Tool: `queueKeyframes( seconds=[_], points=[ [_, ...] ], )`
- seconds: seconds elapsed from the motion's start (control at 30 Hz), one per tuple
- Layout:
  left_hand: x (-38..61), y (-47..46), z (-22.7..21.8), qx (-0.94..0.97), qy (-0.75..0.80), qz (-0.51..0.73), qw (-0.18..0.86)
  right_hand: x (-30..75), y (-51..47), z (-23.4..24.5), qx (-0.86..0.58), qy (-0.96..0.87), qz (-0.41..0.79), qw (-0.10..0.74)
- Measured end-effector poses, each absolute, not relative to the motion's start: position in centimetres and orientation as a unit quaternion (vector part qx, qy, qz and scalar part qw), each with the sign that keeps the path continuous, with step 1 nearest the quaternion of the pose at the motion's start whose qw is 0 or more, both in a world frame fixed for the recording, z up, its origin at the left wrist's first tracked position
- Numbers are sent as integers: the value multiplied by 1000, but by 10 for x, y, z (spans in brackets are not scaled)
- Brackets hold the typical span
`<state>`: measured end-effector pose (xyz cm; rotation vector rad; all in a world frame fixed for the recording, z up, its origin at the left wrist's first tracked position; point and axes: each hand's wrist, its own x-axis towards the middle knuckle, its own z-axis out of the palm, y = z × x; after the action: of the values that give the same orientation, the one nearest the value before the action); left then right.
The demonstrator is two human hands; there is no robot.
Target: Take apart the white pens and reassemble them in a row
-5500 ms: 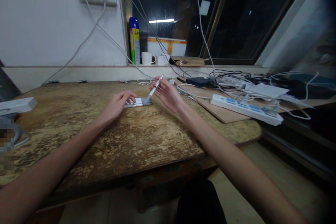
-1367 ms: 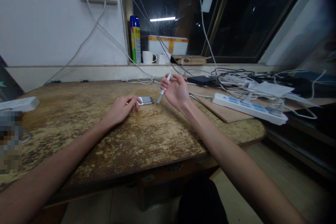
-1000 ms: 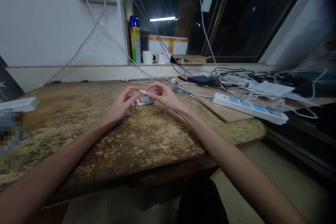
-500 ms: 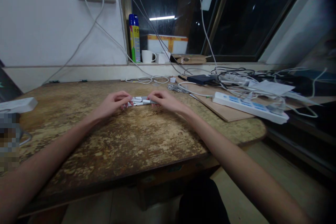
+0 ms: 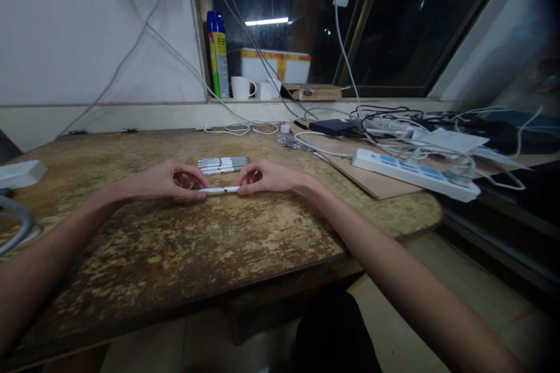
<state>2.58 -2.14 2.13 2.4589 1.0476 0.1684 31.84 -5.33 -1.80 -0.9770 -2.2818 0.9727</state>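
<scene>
A slim white pen [image 5: 222, 190] lies level between my two hands, just above or on the worn wooden table [image 5: 245, 233]; I cannot tell if it touches the wood. My left hand [image 5: 175, 179] pinches its left end between thumb and fingers. At the other end, my right hand [image 5: 262, 176] pinches it the same way. Right behind the held pen, several white and grey pens [image 5: 223, 164] lie side by side in a row on the table.
On the right, a white power strip [image 5: 415, 173] rests on a brown board [image 5: 350, 169] beside tangled cables [image 5: 394, 122]. A spray can [image 5: 217, 55] and white mug [image 5: 242, 88] stand on the windowsill. Another white strip [image 5: 21, 173] sits at the left edge.
Both hands have come nearer to me, away from the group of pens, with one pen between them. The group stays behind in a row. The view has shifted slightly.
</scene>
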Motion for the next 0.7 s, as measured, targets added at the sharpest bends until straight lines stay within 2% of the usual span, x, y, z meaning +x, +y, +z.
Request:
queueKeyframes(
  seconds=[0.27, 0.37, 0.57, 0.7],
  points=[
    [26, -15, 12, 907, 351, 29, 232, 315, -50, -28, -347, -835, 361, 227],
    [26, -16, 11, 902, 352, 50, 245, 315, -53, -24, -347, -831, 349, 259],
    [24, -9, 5, 887, 362, 112, 264, 323, -41, -28, -430, -787, 207, 391],
    [20, 1, -6, 873, 392, 235, 171, 328, -34, -39, -464, -789, 127, 383]
  ],
)
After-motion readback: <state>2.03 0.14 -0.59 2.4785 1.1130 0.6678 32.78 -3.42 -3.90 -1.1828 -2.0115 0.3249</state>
